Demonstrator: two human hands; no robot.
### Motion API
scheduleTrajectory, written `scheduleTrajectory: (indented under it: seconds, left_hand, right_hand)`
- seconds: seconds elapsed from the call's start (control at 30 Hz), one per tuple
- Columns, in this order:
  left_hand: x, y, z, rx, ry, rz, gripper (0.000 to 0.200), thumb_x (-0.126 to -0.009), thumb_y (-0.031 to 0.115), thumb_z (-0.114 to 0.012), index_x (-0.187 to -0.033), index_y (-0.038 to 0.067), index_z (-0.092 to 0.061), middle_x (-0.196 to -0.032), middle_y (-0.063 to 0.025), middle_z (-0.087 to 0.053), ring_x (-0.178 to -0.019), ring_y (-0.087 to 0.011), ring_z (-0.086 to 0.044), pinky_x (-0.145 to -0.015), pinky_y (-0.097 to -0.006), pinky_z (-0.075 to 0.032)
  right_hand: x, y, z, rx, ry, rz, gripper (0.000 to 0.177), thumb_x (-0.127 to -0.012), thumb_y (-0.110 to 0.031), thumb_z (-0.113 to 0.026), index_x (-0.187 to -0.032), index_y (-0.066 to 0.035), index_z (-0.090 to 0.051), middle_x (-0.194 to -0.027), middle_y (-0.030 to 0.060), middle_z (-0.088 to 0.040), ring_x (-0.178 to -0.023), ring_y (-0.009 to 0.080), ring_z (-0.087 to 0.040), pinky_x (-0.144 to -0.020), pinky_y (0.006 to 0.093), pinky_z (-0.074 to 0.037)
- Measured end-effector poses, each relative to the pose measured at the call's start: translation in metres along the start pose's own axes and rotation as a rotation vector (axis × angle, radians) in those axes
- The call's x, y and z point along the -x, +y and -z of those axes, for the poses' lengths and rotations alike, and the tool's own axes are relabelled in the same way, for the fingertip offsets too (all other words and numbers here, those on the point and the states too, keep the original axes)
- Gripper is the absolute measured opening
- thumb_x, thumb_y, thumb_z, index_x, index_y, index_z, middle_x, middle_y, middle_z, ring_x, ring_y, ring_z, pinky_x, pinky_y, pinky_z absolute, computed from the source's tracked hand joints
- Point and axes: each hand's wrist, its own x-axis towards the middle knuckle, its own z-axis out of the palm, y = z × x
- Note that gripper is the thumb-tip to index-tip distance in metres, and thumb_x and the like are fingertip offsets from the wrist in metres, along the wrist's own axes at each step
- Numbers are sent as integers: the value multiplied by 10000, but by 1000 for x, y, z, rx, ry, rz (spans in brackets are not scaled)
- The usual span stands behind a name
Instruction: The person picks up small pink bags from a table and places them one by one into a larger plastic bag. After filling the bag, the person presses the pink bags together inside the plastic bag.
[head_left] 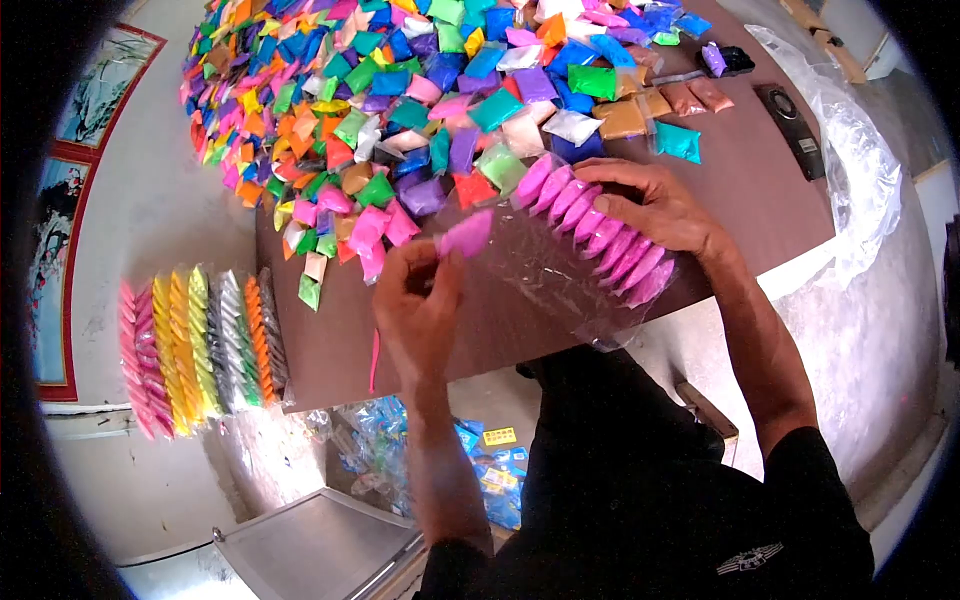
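Observation:
Between thumb and fingers, my left hand [420, 295] pinches a single pink packet [467, 234] above the brown table [480, 340]. To its right, my right hand [650, 205] grips the upper side of a clear bag [565, 275] that holds a row of magenta packets [600, 235], overlapping one another. The bag's loose, see-through part spreads toward my left hand. Just behind both hands lies a large heap of small packets [450, 110] in many colours.
At the table's left edge stand filled sleeves of packets [200, 340] in several colours. A black device [793, 130] and clear plastic film [850, 160] lie at the right. Below the table are a metal-topped surface [315, 545] and blue wrappers [500, 480].

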Motion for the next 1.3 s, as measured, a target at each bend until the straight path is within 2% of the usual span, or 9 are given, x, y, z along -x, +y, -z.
scheduleTrajectory:
  seconds: [0.17,0.4,0.67,0.9,1.0,1.1,1.17,1.2,1.3]
  left_hand:
    - [-44,-40,-50,-126,48,-116,206,-927,78,-813,-1081,-4,-703,-928,-92,-763,-816,-137,-711,-758,-307,-576]
    - [-45,-37,-81,-71,-3,-138,164,-968,61,-759,-1107,-6,-701,-926,-88,-757,-829,-150,-705,-752,-302,-566]
    - [-49,-52,-83,-252,-121,-331,185,-976,59,-681,-1153,15,-716,-990,-195,-736,-911,-322,-740,-833,-400,-553]
    - [-23,-63,-60,-428,-110,-331,189,-977,68,-692,-1156,34,-740,-1074,-200,-752,-964,-376,-742,-848,-424,-568]
    - [-11,-70,-54,-347,-49,-305,192,-976,70,-700,-1160,47,-745,-1075,-191,-755,-974,-383,-740,-850,-436,-574]
    - [-10,-65,-52,-402,-27,-330,197,-974,68,-704,-1166,53,-745,-1078,-184,-756,-991,-390,-737,-854,-435,-577]
    - [-14,-63,-54,-417,1,-414,213,-972,62,-700,-1180,59,-748,-1084,-181,-755,-985,-386,-740,-842,-441,-581]
    - [-15,-62,-55,-416,-1,-414,213,-972,62,-700,-1180,59,-748,-1084,-181,-755,-985,-386,-740,-842,-441,-581]
    - [-18,-59,-58,-456,-3,-409,225,-975,63,-692,-1193,65,-750,-1095,-183,-754,-976,-392,-741,-827,-446,-584]
  right_hand:
    - [0,-4,0,-1,-3,-46,376,-1020,-62,-703,-1395,-70,-686,-1455,59,-651,-1290,149,-597,-1105,311,-487]
    - [-1,-1,-2,-9,19,2,370,-1015,-88,-709,-1384,-68,-693,-1417,79,-683,-1249,153,-624,-1080,313,-506]
    - [-1,2,-1,47,11,38,391,-998,-102,-723,-1386,-78,-693,-1448,110,-666,-1309,204,-617,-1115,345,-491]
    - [2,-12,-6,106,-71,87,394,-984,-38,-728,-1374,-86,-713,-1466,114,-649,-1371,237,-584,-1142,370,-474]
    - [-2,-12,-7,97,-160,49,369,-982,-107,-733,-1349,-78,-715,-1449,147,-657,-1346,251,-603,-1138,369,-472]
    - [-10,-11,-9,158,-159,182,399,-995,-155,-719,-1387,-88,-691,-1461,160,-645,-1347,258,-603,-1140,377,-470]
    - [-14,-36,-14,98,-74,-68,455,-1007,-199,-704,-1446,-95,-645,-1448,170,-645,-1343,266,-605,-1149,378,-460]
    - [-19,-31,-16,99,-73,-70,455,-1007,-199,-704,-1446,-95,-645,-1448,170,-645,-1343,266,-605,-1149,378,-460]
    - [-32,-9,-21,213,-104,158,517,-1027,-237,-699,-1517,-110,-594,-1516,133,-611,-1400,258,-559,-1171,387,-445]
